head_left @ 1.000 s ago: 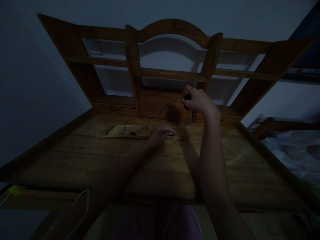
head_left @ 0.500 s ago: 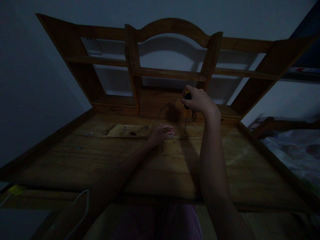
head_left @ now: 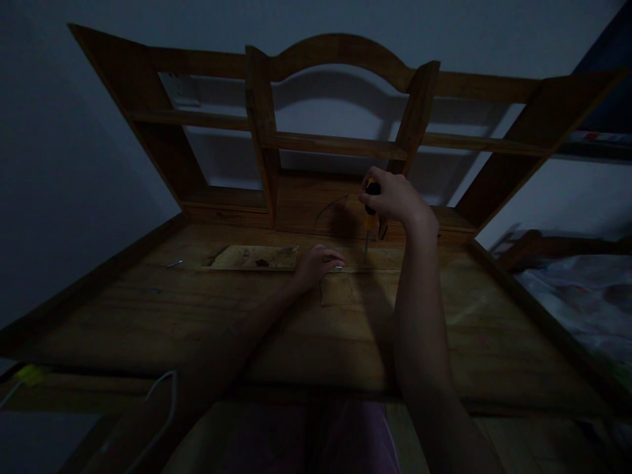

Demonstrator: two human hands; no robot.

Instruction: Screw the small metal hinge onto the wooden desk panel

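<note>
My right hand (head_left: 392,196) grips a screwdriver (head_left: 370,220) by its black and yellow handle. The shaft points down, its tip at a thin strip of wood (head_left: 247,257) lying on the wooden desktop (head_left: 276,349). To the left of it, my left hand (head_left: 318,264) rests on the strip with its fingers stretched out to the right. A small shiny metal piece (head_left: 338,267) shows just by those fingertips; what it is I cannot make out. The strip has a dark, rough patch on its left part.
A wooden shelf unit (head_left: 336,143) with an arched top stands along the desk's back. Another small metal piece (head_left: 174,264) lies at the left. A white cable (head_left: 172,401) hangs at the front left edge. Pale bedding (head_left: 582,296) is off to the right.
Almost nothing differs. The screwdriver handle and my right hand have shifted very slightly to the right; my left hand stays on the strip.
</note>
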